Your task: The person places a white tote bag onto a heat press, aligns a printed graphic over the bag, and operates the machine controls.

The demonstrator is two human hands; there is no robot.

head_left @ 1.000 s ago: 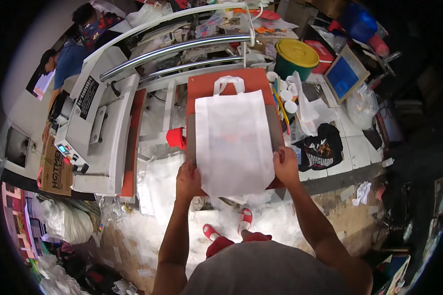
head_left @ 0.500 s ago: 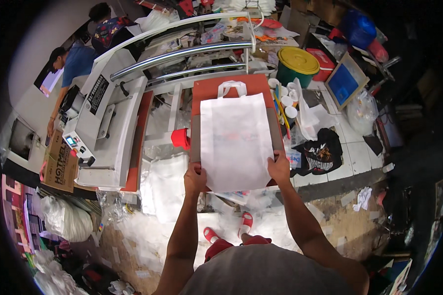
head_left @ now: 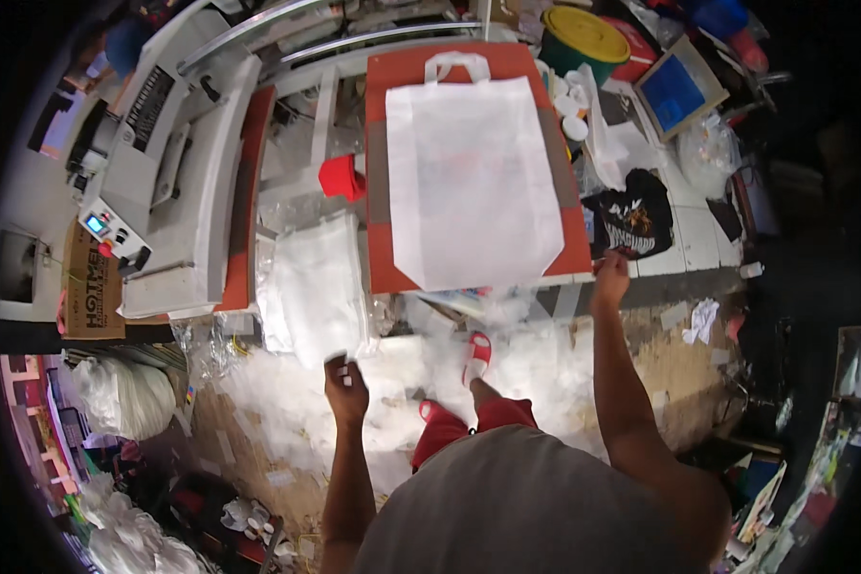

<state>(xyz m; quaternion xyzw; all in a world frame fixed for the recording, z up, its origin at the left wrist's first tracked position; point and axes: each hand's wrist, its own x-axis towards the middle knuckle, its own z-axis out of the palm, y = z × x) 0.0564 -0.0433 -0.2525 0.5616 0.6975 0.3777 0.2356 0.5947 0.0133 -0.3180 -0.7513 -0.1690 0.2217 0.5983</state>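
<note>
A white fabric tote bag (head_left: 474, 182) lies flat on the orange-red platen (head_left: 381, 244), handles toward the far edge. My left hand (head_left: 346, 390) is in the air left of my body, below a stack of white bags (head_left: 316, 287). Its fingers are loosely curled with a gap at the thumb, and nothing shows in its grip. Off the platen's near right corner, my right hand (head_left: 611, 277) has its fingers loosely extended and slightly blurred. They are close to a dark printed cloth (head_left: 631, 215); I cannot tell whether they touch it.
Left stands a heat press machine (head_left: 163, 182) with a lit control panel, beside a cardboard box (head_left: 94, 282). A red cloth-like piece (head_left: 341, 178) is left of the platen. Back right are a yellow-lidded tub (head_left: 585, 36) and a blue-screened frame (head_left: 677, 88). Scraps litter the floor.
Both hands have let go of the tote bag's near corners. The left has drawn back toward me; the right has moved outward to the right. My view has tilted downward.
</note>
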